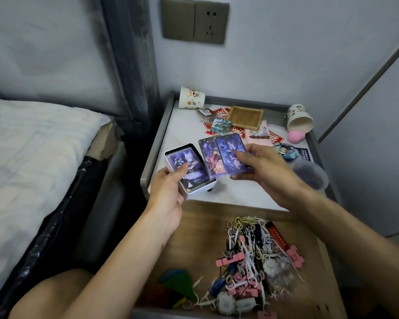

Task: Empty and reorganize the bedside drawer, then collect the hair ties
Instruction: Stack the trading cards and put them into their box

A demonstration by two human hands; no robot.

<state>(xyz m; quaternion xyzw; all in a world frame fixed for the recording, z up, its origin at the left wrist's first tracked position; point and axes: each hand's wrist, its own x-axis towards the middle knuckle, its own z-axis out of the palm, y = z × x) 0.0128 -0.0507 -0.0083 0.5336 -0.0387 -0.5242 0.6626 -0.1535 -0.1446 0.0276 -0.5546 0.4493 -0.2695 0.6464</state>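
At the far left the bed (32, 139) plays no part, so we begin with our left hand (168, 187), which grips the white box (194, 192) by its near end, thumb laid over the picture card (191, 173) lying face up inside, and holds it just above the near left corner of the nightstand top (182, 134). Just beside it, to the right, two cards (224, 153) are fanned and pinched between the thumb and fingers of our right hand (263, 166). They touch or nearly touch the box's raised edge; which, we cannot tell. We judge the step to be putting these cards back in the box so that it can go away as one tidy thing. To do it well we should first square the two cards into one stack, hold the box level, and move our left thumb off the card inside so the opening is free. Then we lower the stack flat, long side matched to long side, not at a slant where a corner could catch and bend. Below and to the right, the drawer (194, 226) stands open, and the hair ties (238, 223) lie tangled in its heap with floss picks (206, 301) and pink clips (295, 256); they are not yet gathered. Farthest right, a tipped paper cup (300, 120) rests on the nightstand.
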